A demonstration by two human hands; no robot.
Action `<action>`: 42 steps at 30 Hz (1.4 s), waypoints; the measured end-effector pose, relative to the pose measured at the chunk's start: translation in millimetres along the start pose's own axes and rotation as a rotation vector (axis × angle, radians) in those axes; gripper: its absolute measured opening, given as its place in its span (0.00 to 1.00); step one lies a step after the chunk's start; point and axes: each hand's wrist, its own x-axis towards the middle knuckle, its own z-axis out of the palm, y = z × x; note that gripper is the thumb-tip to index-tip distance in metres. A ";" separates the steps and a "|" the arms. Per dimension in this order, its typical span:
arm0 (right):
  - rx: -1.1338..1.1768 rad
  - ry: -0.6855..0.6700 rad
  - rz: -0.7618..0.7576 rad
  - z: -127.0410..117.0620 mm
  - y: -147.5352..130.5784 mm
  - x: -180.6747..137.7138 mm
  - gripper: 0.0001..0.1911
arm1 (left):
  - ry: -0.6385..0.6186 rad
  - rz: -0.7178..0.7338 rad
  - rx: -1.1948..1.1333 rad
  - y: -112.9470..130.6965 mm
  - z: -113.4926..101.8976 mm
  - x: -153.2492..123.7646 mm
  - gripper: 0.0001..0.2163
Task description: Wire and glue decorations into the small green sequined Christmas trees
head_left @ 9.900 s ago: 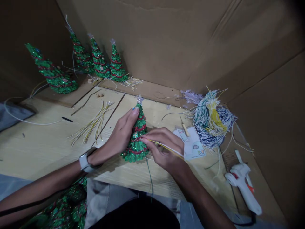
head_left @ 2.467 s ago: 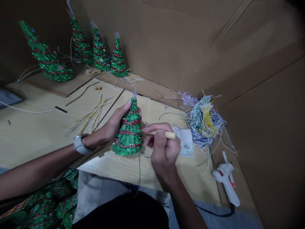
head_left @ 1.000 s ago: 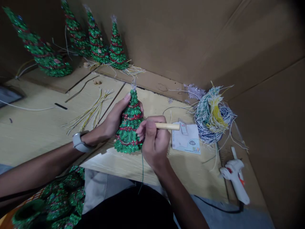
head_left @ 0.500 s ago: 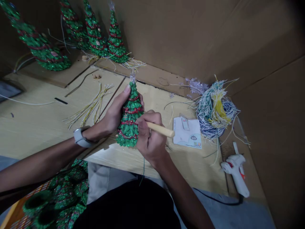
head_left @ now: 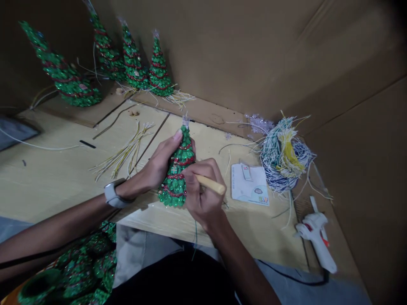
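A small green Christmas tree [head_left: 182,163] with red garlands and a clear topper is tilted above the near part of the table. Its left side is in the grip of my left hand [head_left: 160,163], the thumb lying near the top and some fingers showing behind. My right hand [head_left: 205,190] is closed round a pale wooden-handled tool [head_left: 210,184] at the tree's lower right side. The tool's working end is hidden by my fingers and the tree. A thin green wire [head_left: 196,237] hangs below my right hand.
Several finished-looking trees [head_left: 160,72] stand at the back left. Cut wires [head_left: 124,152] lie left of my hands. On the right are a wire bundle [head_left: 282,156], a printed card [head_left: 249,184] and a white glue gun [head_left: 316,237]. More green trees [head_left: 79,271] fill a container at lower left.
The whole view has shifted, so most things sit lower in the picture. Both hands keep their hold on the tree and the tool, with only slight movement.
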 end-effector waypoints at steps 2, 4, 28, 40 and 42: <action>-0.012 0.045 -0.019 -3.0 -2.9 2.3 0.05 | -0.005 -0.005 0.001 0.6 -0.7 0.9 0.25; -0.008 0.112 -0.027 -4.6 -4.7 4.6 0.06 | -0.005 -0.004 -0.005 1.3 -1.1 1.3 0.25; 0.274 0.146 0.356 8.8 -7.5 -6.3 0.10 | -0.037 -0.030 -0.084 6.2 3.9 1.6 0.26; 0.304 0.154 0.350 14.8 -5.2 -10.3 0.09 | -0.046 0.011 -0.162 -1.2 -3.7 1.8 0.24; 0.279 0.153 0.333 15.7 -4.6 -9.3 0.10 | -0.035 -0.002 -0.157 -0.3 -3.0 1.9 0.25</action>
